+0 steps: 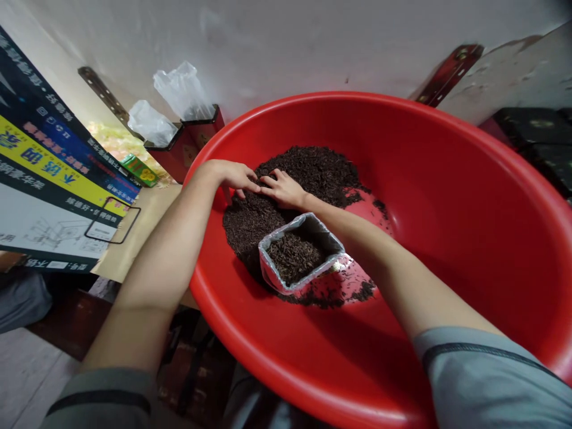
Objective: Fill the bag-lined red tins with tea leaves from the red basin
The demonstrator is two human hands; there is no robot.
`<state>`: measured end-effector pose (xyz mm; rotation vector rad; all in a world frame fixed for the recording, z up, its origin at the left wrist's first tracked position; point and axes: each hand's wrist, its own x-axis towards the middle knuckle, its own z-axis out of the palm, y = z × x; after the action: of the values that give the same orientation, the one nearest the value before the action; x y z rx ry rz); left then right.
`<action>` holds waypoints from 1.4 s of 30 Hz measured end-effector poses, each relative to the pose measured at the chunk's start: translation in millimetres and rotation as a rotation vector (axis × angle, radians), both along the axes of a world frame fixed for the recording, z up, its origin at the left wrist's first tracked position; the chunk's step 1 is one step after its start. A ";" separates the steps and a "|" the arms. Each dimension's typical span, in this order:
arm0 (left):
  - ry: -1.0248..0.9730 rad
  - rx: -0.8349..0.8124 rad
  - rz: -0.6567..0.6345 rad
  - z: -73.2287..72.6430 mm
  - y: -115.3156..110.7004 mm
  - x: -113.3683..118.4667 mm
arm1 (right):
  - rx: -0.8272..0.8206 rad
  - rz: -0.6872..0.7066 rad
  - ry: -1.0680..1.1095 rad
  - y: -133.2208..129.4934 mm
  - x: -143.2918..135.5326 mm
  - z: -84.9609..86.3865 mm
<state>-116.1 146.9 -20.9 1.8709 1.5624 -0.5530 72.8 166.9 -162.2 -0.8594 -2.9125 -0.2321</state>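
A heap of dark, dried, shredded leaves, looking like loose tea (313, 164), lies in a big red plastic basin (447, 196). My left hand (239, 177) reaches over the basin's left rim onto the heap, fingers stretched out and lowered. Close beside it, my right hand (285, 189) rests on the leaves with its fingers apart, their tips nearly meeting the left ones. I see nothing held in either hand, though some fingertips are hidden. In front of my right wrist stands a box lined with a clear plastic bag (269, 265), partly filled with the same leaves.
Two dark red boxes with plastic bags (183, 89) sticking out stand behind the basin's left rim. A printed carton (58, 173) and a small green packet (139, 170) are at the left. A metal bracket (451, 74) is on the wall, with dark boxes (536, 137) at right.
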 end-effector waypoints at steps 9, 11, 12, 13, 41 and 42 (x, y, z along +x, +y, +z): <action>0.032 -0.001 0.070 -1.9 -2.2 2.9 | -0.018 -0.039 0.043 3.4 4.5 26.3; 0.012 -0.011 0.083 -2.1 -2.7 2.9 | 0.002 -0.044 0.090 2.3 12.3 38.5; 0.000 -0.019 0.085 -2.0 -3.2 3.2 | 0.013 -0.038 0.112 1.0 17.1 45.9; -0.010 -0.028 0.085 -1.9 -3.8 3.7 | 0.025 -0.025 0.132 -1.1 22.2 53.9; -0.047 -0.020 0.143 -8.9 -7.4 4.7 | 0.261 0.079 -0.220 -206.2 30.0 145.6; -0.049 -0.024 0.142 -9.6 -6.7 4.3 | 0.255 0.097 -0.213 -206.0 29.6 145.4</action>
<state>-111.8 140.2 -30.6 1.7270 1.6340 -0.4567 102.4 -39.1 -16.8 -0.6890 -3.0121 -0.7093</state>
